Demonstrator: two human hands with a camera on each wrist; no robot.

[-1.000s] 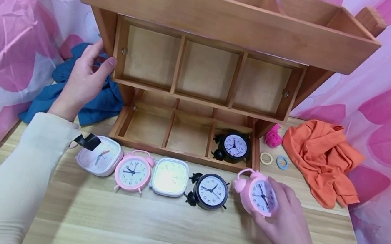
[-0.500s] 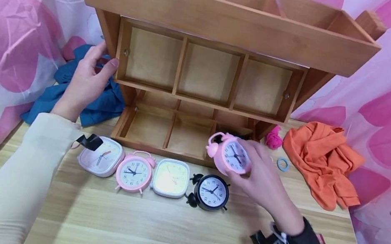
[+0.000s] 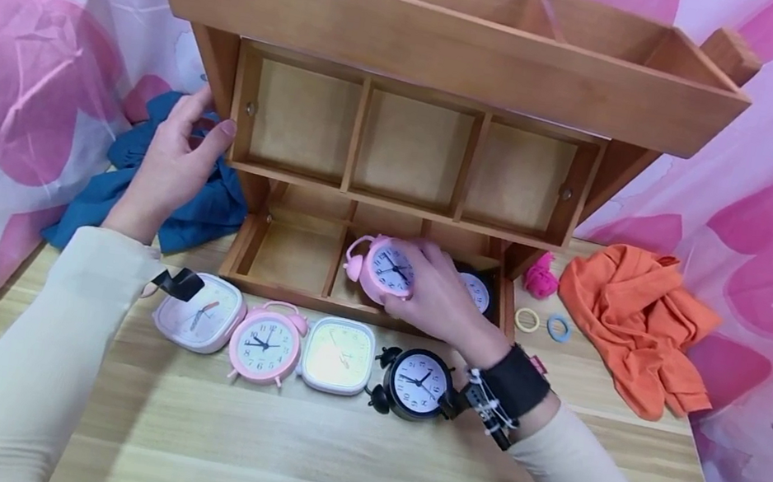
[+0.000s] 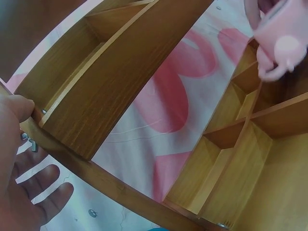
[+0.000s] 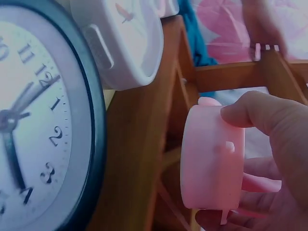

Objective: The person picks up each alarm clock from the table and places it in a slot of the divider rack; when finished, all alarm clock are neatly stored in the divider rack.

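My right hand (image 3: 434, 294) grips a pink twin-bell alarm clock (image 3: 389, 271) by its body, face tilted up, over the middle compartment of the lower tray (image 3: 281, 292). In the right wrist view, the thumb presses on the pink casing (image 5: 209, 159) and the other fingers lie on its far side. A black alarm clock (image 3: 476, 292) sits in the right compartment, partly hidden by my hand. My left hand (image 3: 178, 152) holds the left side of the wooden rack (image 3: 445, 50), thumb at the middle tray's end and fingers outside; its lower fingers (image 4: 43, 178) hang loosely off the wood.
A row before the rack holds a white clock (image 3: 198, 317), a pink twin-bell clock (image 3: 265, 348), a square white clock (image 3: 337, 357) and a black clock (image 3: 418, 383). A blue cloth (image 3: 204, 205) lies left; an orange cloth (image 3: 637, 320), pink yarn (image 3: 541, 277) and rings (image 3: 558, 327) lie right.
My right hand has carried the pink alarm clock from the table at right leftward, past the right compartment, to the lower tray's middle compartment. The left hand stays at the rack's side.
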